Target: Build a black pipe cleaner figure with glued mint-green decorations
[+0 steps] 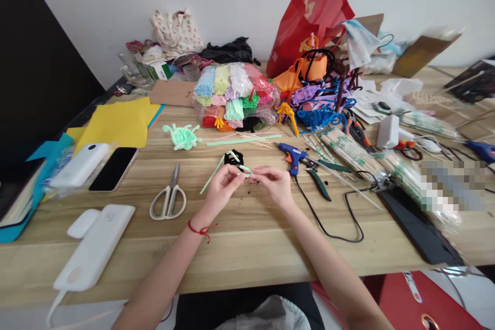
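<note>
Over the middle of the wooden table [240, 247], my left hand [221, 188] and my right hand [275, 183] meet, both pinched on a mint-green pipe cleaner [211, 178]. Its long free end slants down to the left; a loop rises toward a small black fuzzy piece [234, 158] just behind my fingers. A red string is tied round my left wrist. Grey-handled scissors [169, 197] lie left of my left hand. A blue glue gun [293, 156] lies right of my right hand.
A bag of coloured pipe cleaners [235, 95], a green fuzzy figure [182, 136] and a red bag [309, 18] sit behind. Yellow paper [116, 124], a phone [114, 167] and power banks [95, 245] lie left. Pliers [320, 180], bundled sticks [348, 149] and a black cable [332, 227] lie right.
</note>
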Action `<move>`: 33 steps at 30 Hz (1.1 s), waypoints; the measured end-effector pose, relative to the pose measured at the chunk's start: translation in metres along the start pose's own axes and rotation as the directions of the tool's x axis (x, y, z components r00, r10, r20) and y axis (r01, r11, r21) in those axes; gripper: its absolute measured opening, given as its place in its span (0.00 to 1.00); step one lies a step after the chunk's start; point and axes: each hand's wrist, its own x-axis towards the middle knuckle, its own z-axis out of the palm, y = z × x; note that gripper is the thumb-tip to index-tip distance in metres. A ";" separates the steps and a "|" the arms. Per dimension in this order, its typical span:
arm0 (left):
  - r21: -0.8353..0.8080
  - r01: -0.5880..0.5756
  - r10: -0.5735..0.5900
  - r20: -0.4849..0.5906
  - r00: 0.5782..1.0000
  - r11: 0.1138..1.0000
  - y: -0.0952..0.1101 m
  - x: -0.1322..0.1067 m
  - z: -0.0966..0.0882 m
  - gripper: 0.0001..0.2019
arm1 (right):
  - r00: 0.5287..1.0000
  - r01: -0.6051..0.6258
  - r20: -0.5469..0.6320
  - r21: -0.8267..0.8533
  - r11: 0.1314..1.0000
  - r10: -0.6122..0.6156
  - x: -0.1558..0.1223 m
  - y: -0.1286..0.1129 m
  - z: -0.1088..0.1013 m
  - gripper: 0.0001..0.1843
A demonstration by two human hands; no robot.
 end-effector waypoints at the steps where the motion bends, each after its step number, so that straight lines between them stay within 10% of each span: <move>1: -0.001 0.004 -0.004 0.010 1.000 1.000 0.000 0.000 0.000 0.15 | 1.000 0.000 -0.001 0.000 1.000 0.000 0.000 0.000 0.000 0.06; 19: -0.360 0.220 -0.120 0.279 0.953 0.906 -0.014 0.002 0.000 0.20 | 0.993 0.103 0.062 -0.074 0.992 -0.098 0.000 -0.005 0.004 0.06; 27: 0.014 -0.023 0.022 0.077 0.997 1.000 -0.004 0.000 -0.006 0.17 | 0.964 0.253 0.140 -0.210 0.944 -0.227 0.001 -0.003 -0.004 0.03; 33: 0.050 0.009 -0.015 0.126 0.992 0.999 -0.003 0.000 -0.006 0.19 | 0.952 0.272 0.201 -0.215 0.938 -0.230 0.002 -0.001 -0.006 0.04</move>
